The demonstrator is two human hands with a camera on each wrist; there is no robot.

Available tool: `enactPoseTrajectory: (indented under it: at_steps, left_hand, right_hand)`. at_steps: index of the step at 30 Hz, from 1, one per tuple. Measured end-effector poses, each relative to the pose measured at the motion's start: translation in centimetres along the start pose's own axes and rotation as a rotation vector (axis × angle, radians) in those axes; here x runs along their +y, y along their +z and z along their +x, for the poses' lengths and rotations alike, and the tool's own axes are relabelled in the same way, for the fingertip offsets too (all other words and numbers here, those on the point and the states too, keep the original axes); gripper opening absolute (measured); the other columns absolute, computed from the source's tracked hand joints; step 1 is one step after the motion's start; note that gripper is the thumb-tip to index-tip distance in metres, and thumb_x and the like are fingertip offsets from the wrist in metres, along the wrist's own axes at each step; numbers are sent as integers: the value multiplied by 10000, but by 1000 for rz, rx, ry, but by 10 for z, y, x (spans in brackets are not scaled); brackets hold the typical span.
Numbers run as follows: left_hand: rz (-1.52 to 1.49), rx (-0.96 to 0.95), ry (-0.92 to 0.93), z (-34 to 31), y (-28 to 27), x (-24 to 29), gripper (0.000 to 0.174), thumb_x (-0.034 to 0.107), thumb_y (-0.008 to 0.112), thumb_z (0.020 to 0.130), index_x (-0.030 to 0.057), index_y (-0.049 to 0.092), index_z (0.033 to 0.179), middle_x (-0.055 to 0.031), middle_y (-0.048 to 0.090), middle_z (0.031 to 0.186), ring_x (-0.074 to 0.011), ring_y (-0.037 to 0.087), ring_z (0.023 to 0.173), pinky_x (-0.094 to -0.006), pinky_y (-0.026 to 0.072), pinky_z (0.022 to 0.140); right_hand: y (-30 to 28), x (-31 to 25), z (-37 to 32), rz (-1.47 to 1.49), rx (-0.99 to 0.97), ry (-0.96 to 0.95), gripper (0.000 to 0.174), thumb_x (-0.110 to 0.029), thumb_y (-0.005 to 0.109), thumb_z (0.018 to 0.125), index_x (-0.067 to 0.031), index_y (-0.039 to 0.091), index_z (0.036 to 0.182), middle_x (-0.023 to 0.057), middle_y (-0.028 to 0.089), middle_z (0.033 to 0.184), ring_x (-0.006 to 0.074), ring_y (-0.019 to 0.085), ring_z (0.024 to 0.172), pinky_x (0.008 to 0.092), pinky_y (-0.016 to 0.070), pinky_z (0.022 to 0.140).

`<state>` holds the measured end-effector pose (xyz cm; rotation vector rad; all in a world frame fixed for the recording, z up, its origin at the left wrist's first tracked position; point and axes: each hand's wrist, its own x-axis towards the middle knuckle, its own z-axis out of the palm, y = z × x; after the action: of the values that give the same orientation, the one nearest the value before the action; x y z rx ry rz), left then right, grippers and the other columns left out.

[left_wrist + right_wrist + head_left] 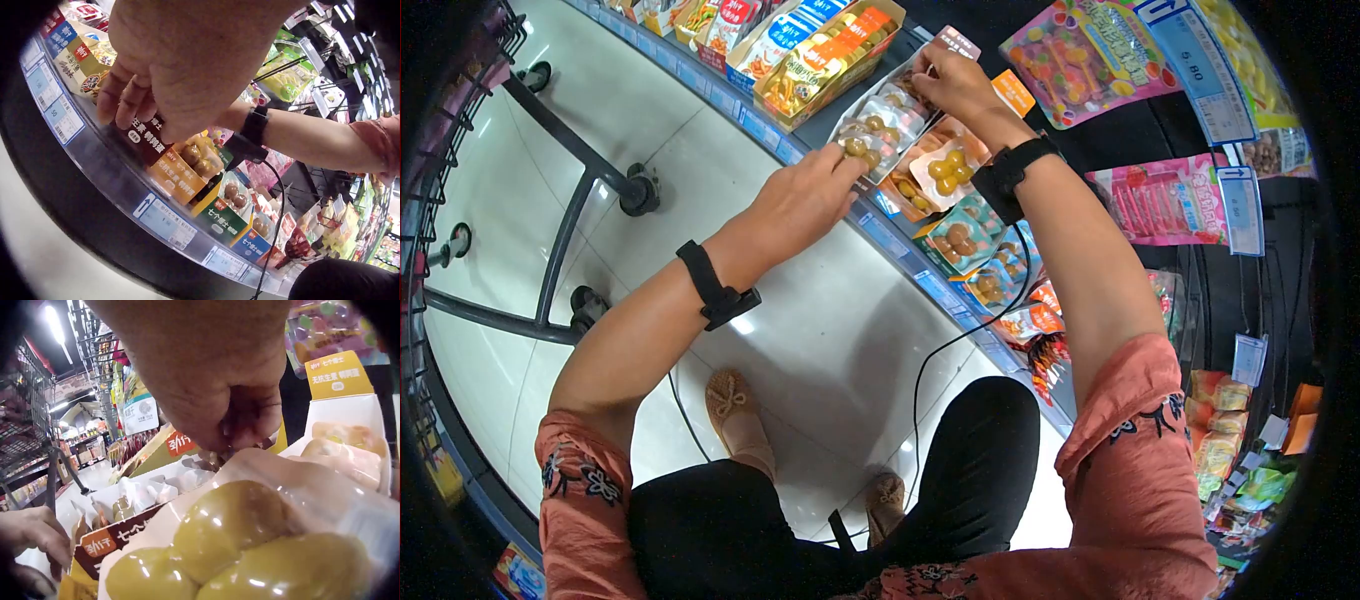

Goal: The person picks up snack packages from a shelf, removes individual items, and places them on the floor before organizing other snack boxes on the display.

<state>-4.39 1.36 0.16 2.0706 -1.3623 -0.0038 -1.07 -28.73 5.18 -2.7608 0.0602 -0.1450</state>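
Our left hand [800, 205] pinches the near lip of the display box [862, 100], likely steadying it, while our right hand [953, 85], fingertips bunched, pinches the top of an egg pack [250, 531] at the far end.

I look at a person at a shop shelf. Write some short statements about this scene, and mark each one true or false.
1. The right hand pinches the top of a packet of eggs. True.
2. The left hand hangs at the person's side. False: it reaches to the front end of the box on the shelf edge.
3. A cart wheel stands on the pale floor. True.
4. Both wrists are bare. False: each wrist carries a black strap.
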Motion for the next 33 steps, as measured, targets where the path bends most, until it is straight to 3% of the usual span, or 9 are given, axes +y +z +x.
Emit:
enactPoseTrajectory:
  at_steps: [2, 5, 8, 11, 17, 23, 26, 29, 33]
  left_hand:
    - [-1, -2, 0, 0, -1, 0, 382, 89, 715, 892, 92, 563, 1243, -137, 575, 1134, -371, 649, 1032, -461, 577, 798]
    - [-11, 11, 5, 0, -2, 2, 377, 86, 716, 890, 94, 562, 1234, -139, 574, 1132, -374, 649, 1029, -461, 576, 796]
    - [-14, 19, 7, -1, -2, 2, 375, 85, 715, 890, 95, 562, 1232, -138, 574, 1133, -374, 649, 1028, -460, 577, 796]
    - [-15, 23, 12, -1, -3, 1, 367, 89, 712, 894, 93, 564, 1229, -137, 575, 1138, -372, 649, 1028, -460, 578, 798]
    - [3, 9, -2, 0, -2, 2, 355, 101, 708, 901, 93, 568, 1227, -135, 577, 1146, -366, 649, 1035, -459, 579, 804]
    - [7, 6, 3, 1, -3, 2, 346, 108, 709, 904, 93, 568, 1220, -134, 577, 1137, -362, 649, 1040, -458, 579, 810]
    - [10, 16, 7, 2, -2, 3, 345, 113, 712, 905, 93, 567, 1218, -132, 578, 1133, -362, 651, 1036, -456, 578, 811]
    - [8, 18, 5, 0, -3, 2, 350, 115, 717, 903, 94, 567, 1218, -131, 580, 1132, -362, 653, 1031, -456, 578, 810]
    - [5, 9, 8, 1, -4, 3, 363, 114, 724, 897, 95, 567, 1224, -133, 581, 1136, -363, 655, 1023, -455, 578, 808]
  right_hand:
    - [3, 6, 0, 106, -113, 32, 144, -160, 655, 937, -17, 643, 921, 140, 690, 823, 246, 670, 761, 365, 534, 737]
    - [5, 3, 0, 61, -145, 34, 164, -195, 640, 865, -58, 693, 936, 164, 727, 901, 334, 693, 858, 420, 532, 766]
    - [3, -8, -1, -48, -128, 51, 192, -208, 651, 852, -49, 694, 950, 167, 726, 914, 339, 696, 878, 423, 533, 776]
    - [3, -8, -2, -226, -92, -14, 226, -206, 680, 865, 0, 677, 957, 171, 696, 840, 301, 670, 763, 387, 530, 736]
    - [3, -6, -4, -188, -82, -23, 236, -207, 680, 841, -8, 669, 968, 167, 701, 854, 314, 683, 805, 411, 531, 746]
    - [-6, -15, -5, -208, -187, 60, 225, -208, 687, 854, -19, 671, 974, 133, 709, 871, 272, 692, 821, 392, 532, 747]
    - [-2, -4, -9, -101, -117, 4, 210, -203, 681, 864, -20, 668, 967, 124, 712, 880, 246, 694, 830, 374, 533, 748]
    - [-6, -8, -11, -7, -164, 74, 253, -232, 662, 850, -68, 691, 1040, 165, 731, 1002, 344, 702, 987, 429, 541, 826]
    - [-1, -17, -8, -148, -146, 0, 212, -226, 652, 852, -64, 677, 986, 162, 723, 949, 346, 695, 941, 437, 530, 785]
